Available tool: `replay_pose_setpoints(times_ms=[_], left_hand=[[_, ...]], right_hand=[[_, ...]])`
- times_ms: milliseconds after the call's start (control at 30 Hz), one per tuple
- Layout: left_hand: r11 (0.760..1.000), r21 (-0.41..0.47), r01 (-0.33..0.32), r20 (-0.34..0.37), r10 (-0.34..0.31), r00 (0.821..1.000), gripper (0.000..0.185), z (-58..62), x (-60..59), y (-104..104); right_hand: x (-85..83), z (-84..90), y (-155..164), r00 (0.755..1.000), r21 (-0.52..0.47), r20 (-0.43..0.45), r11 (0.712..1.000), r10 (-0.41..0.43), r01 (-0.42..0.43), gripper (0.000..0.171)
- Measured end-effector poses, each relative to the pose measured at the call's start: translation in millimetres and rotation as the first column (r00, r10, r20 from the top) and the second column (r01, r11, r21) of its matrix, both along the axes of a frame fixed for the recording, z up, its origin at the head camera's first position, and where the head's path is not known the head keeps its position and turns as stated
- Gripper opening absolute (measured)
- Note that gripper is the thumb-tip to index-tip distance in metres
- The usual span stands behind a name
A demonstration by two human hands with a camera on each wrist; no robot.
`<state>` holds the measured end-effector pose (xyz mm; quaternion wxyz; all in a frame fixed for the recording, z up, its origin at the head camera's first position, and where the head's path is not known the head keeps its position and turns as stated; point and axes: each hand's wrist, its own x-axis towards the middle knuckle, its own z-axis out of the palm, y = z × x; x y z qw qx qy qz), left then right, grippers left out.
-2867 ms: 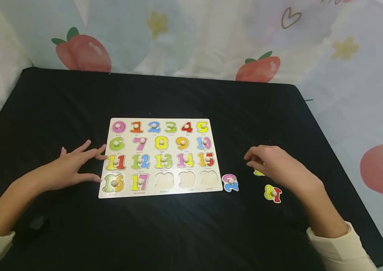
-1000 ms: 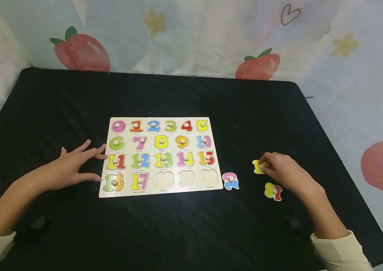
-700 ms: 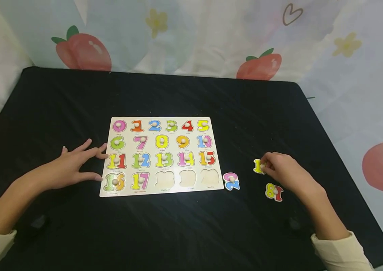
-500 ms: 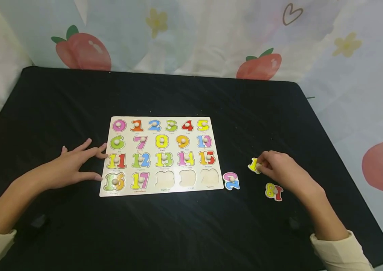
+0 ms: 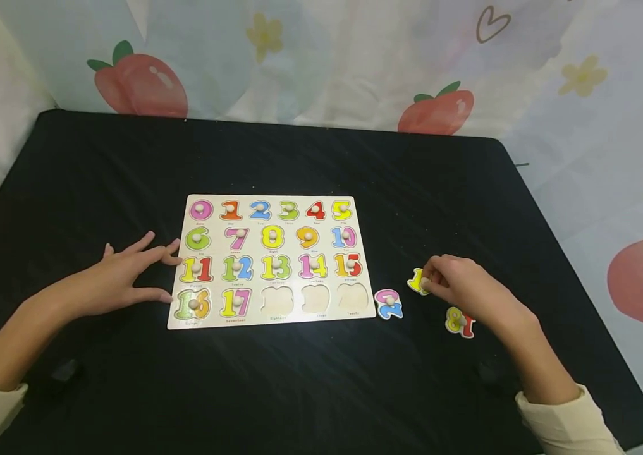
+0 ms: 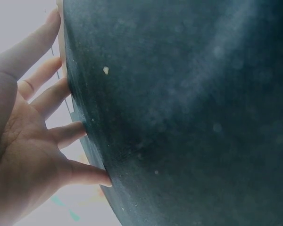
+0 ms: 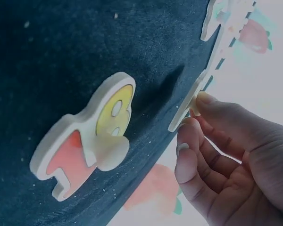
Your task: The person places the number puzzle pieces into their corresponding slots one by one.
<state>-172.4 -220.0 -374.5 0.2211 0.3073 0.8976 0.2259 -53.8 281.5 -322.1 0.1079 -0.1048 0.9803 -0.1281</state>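
My left hand [image 5: 110, 281] lies with its fingers spread, fingertips at the left edge of a wooden number puzzle board [image 5: 258, 320]. My right hand [image 5: 463, 284] pinches the knob of a number puzzle piece [image 5: 416, 282] between thumb and fingers. A yellow 1 shows on that piece; its other part is hidden behind the fingers. From the right wrist view, the pinched piece [image 7: 186, 106] appears edge-on. Nearer me lies the 18 piece [image 5: 453, 321], yellow and red, turned around. Beside the board's lower right corner lies a pink and blue 20 piece [image 5: 388, 306].
Numbers 0 to 17 sit in the board, each with a round knob. Three bare recesses [image 5: 315, 299] fill the right of its bottom row. A black cloth [image 5: 298, 385] covers the table, and a fruit-patterned curtain [image 5: 332, 63] hangs behind it.
My right hand came down onto the yellow-1 piece, pinched it, and has shifted it left toward the board. The left hand, the board and the other two loose pieces stay in place.
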Motion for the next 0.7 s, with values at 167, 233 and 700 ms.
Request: replay_pose_setpoints(times_ms=[167,233,700], left_hand=[[1.0,-0.007,-0.007,0.009,0.007,1.0,0.077,-0.4,0.6,-1],[1.0,-0.011,-0.01,0.012,0.01,1.0,0.077,-0.5,0.9,-1],[1.0,-0.024,-0.009,0.007,0.009,1.0,0.075,1.8,-0.3,0]], right_hand=[[-3.6,-1.2,-7,1.0,-0.014,-0.004,1.0,0.028,-0.028,0.007],[-6.0,-1.7,-10,0.999,-0.015,0.002,0.999,0.033,-0.033,0.008],[12.7,-5.7,6,0.998,0.024,0.038,0.999,-0.043,0.042,0.02]])
